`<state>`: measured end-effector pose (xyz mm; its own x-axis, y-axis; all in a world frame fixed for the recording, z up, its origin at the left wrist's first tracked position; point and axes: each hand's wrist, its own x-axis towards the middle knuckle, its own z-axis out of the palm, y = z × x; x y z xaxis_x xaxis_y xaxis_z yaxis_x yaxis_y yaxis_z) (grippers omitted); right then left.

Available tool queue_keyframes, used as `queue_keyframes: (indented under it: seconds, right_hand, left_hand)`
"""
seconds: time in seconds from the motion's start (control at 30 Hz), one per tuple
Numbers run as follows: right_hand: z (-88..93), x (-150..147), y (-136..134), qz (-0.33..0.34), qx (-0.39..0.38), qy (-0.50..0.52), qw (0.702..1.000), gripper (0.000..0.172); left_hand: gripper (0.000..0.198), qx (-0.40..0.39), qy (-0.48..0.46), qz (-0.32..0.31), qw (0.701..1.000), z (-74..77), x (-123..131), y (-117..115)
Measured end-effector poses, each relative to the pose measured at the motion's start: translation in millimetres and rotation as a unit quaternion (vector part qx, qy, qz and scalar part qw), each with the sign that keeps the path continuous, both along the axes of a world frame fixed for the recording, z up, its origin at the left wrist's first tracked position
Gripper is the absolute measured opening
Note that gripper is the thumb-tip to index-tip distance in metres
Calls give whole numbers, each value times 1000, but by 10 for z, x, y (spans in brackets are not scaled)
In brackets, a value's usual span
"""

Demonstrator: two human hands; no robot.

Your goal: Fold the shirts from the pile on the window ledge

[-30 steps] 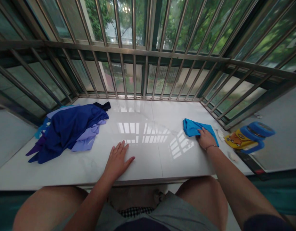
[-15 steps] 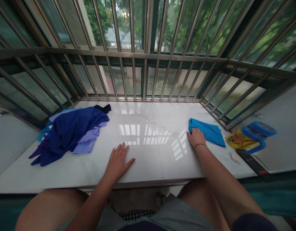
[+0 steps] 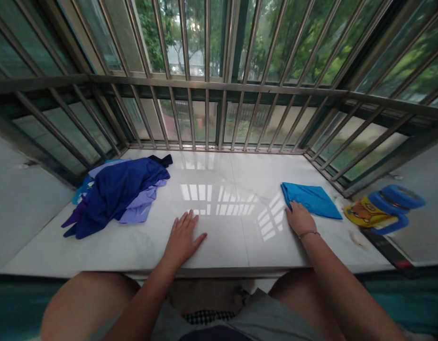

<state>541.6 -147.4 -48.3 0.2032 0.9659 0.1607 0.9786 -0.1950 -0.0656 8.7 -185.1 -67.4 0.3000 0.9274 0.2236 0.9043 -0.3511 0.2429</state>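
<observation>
My left hand (image 3: pixel 184 240) lies flat on the glossy white ledge (image 3: pixel 219 251), fingers apart, holding nothing. At the near left corner of a folded bright blue cloth (image 3: pixel 313 200) is my right hand (image 3: pixel 300 219), its fingertips touching the edge; whether they pinch the fabric cannot be made out. The folded cloth lies flat at the right. On the left part of the ledge sits a loose pile of clothes, with a dark blue garment (image 3: pixel 114 192) on top, a lilac one (image 3: pixel 139 206) under it and a black piece (image 3: pixel 164 160) behind.
A blue and yellow bottle (image 3: pixel 375 210) stands at the right end, near a dark flat object (image 3: pixel 389 248) and a small pale item (image 3: pixel 358 237). Metal bars (image 3: pixel 219 86) line the window behind. My legs are below the front edge.
The view has shifted slightly left. My right hand has moved toward me along the near left edge of the blue cloth, whose corner now lies flatter. My left hand stays resting on the ledge.
</observation>
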Motion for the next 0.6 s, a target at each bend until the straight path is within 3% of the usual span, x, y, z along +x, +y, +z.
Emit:
queue_keyframes:
  seconds: [0.13,0.4,0.5,0.6]
  right_hand:
    - [-51,-357,-211,15,12,-22,1000,68]
    - [-251,-2003,-936,154,50,80,984,58]
    - [-195,-2229,-988,135,67,89,985,54]
    - [-133,-2227,-969,122,65,86,987,52]
  left_hand:
    - [70,-4,0,0,1000,27,8,-1]
    - [60,-10,-21,3,1000,60,15,-9]
    - [41,-16,-88,-2,996,67,-39,34]
    - [32,0,-203,32,979,131,-218,101]
